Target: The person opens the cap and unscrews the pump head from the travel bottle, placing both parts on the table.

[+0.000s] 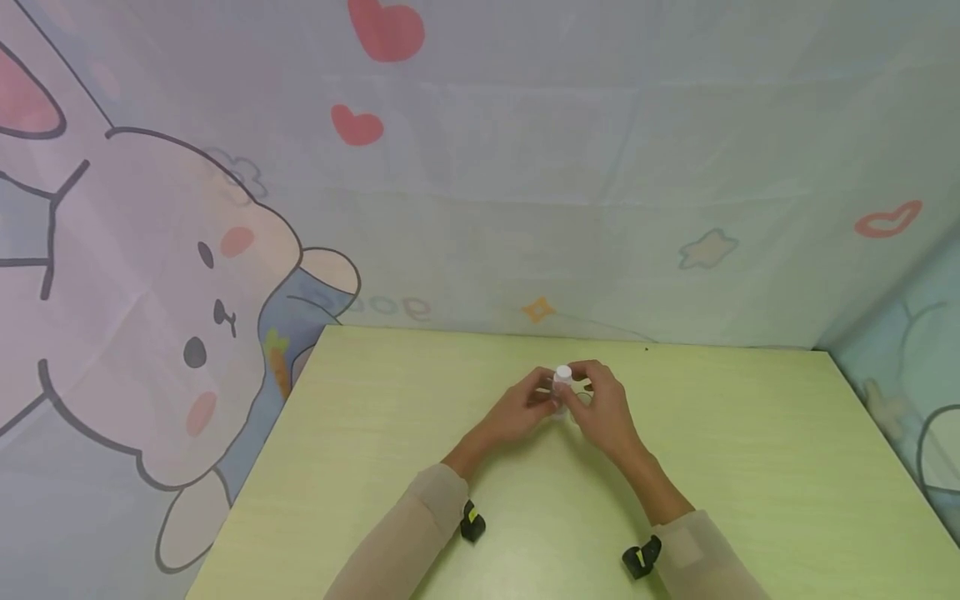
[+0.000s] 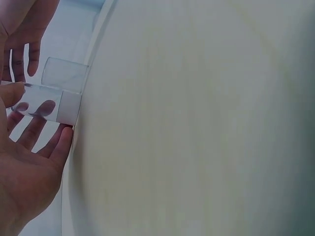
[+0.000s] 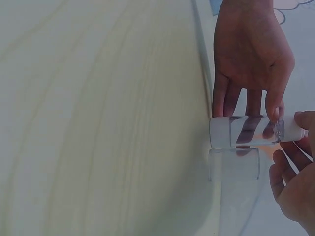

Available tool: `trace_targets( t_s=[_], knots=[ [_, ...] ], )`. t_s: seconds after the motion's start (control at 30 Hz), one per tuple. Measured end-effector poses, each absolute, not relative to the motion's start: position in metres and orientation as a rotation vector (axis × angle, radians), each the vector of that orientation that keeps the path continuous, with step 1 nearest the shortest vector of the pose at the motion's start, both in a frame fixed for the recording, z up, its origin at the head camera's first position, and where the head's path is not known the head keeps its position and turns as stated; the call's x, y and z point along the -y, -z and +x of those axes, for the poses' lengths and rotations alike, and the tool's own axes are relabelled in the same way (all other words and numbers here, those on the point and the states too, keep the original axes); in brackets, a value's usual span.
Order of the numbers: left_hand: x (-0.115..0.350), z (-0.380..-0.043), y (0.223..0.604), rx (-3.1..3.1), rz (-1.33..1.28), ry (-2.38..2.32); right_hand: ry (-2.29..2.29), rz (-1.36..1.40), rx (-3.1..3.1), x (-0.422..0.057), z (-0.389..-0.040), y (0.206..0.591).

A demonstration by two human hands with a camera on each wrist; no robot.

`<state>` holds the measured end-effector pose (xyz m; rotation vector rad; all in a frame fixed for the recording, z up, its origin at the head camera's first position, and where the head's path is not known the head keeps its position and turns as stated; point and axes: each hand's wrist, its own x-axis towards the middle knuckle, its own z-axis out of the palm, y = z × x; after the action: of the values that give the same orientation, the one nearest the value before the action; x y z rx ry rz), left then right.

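Note:
A small clear bottle (image 3: 251,130) with a white cap (image 1: 563,372) stands upright near the far edge of the table. My left hand (image 1: 517,412) holds its clear body between thumb and fingers, with fingertips reaching low on the bottle in the left wrist view. At the top, my right hand (image 3: 295,191) pinches the white cap between thumb and forefinger; its other fingers stay loosely bent beside the bottle. Close beside the bottle, on the right hand's side, a clear open cup (image 2: 65,74) stands on the table, partly hidden by that hand in the head view.
The pale yellow-green tabletop (image 1: 750,450) ends at a printed cloth backdrop (image 1: 510,167) just beyond the hands. More cloth (image 1: 930,375) hangs along the right side. Black wrist mounts (image 1: 641,558) are on both forearms.

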<state>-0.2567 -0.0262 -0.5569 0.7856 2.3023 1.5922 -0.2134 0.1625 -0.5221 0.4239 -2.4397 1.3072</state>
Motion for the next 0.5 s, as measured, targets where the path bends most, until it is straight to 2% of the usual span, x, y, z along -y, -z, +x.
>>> trace_targets(
  t_s=[0.5],
  knots=[
    [0.023,-0.269,0.560,-2.268,0.785,-1.637,-1.301,0.482,2.449,-0.168,-0.228,0.524]
  ],
)
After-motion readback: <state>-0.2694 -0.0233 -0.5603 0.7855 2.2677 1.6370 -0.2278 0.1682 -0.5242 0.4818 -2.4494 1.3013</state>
